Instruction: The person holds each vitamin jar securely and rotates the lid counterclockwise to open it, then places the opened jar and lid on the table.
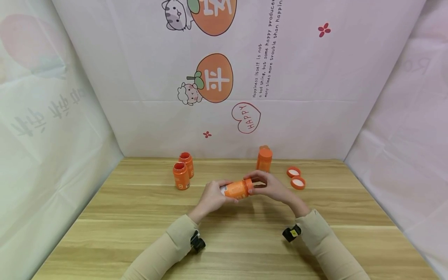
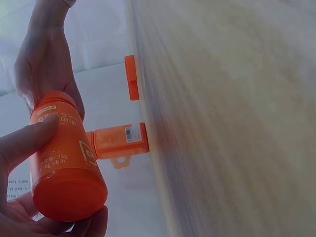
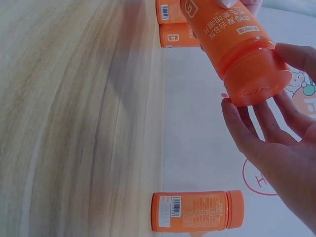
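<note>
My left hand point(image 1: 212, 196) grips an orange pill bottle point(image 1: 235, 190) round its body, tilted sideways above the table, with the capped end towards the right. In the left wrist view the thumb lies along its printed label point(image 2: 64, 143) and the bottle's base faces the camera. The fingers of my right hand point(image 1: 271, 189) surround the bottle's orange screw cap point(image 3: 256, 81), with thumb and fingertips at opposite sides of its rim. The cap sits on the bottle's neck.
Two orange bottles without caps, a nearer one point(image 1: 181, 177) and a farther one point(image 1: 187, 160), stand at the left. A capped bottle point(image 1: 264, 158) stands behind my right hand. Two loose caps, a rear one point(image 1: 293, 172) and a front one point(image 1: 298, 182), lie on the wooden table point(image 1: 241, 249).
</note>
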A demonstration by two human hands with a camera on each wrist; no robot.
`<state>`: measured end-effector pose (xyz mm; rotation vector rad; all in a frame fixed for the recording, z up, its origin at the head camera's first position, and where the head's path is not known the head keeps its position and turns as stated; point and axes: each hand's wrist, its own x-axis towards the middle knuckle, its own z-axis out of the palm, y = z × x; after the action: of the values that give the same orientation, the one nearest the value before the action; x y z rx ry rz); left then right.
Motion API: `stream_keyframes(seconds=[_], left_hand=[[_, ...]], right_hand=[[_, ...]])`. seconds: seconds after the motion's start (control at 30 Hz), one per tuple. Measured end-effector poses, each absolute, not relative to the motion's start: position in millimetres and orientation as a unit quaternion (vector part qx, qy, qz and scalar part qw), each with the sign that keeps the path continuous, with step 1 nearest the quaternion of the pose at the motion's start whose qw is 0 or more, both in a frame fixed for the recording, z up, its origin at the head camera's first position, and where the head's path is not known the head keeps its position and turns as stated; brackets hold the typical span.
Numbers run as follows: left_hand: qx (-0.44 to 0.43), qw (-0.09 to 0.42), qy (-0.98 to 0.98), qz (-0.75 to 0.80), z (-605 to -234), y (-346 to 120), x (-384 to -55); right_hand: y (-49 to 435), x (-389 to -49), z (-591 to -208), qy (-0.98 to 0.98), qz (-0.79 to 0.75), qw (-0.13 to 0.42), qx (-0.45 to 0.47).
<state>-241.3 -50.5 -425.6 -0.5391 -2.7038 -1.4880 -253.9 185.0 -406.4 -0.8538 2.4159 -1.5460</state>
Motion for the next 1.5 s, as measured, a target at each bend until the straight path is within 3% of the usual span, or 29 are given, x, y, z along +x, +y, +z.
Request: stream_keyframes(seconds=[0.9,1.5], left_hand=[[-0.160,0.004,-0.868,-0.470,-426.9,-50.0,-242.8],[-0.173,0.013,-0.874,-0.454,-427.6,-49.6,-242.4]], right_hand=[[187.0,-254.9,-412.9,0.784,-0.528,0.041,-0.323],[182.7,-258.8,-406.4,0.823,-0.513,0.062,-0.234]])
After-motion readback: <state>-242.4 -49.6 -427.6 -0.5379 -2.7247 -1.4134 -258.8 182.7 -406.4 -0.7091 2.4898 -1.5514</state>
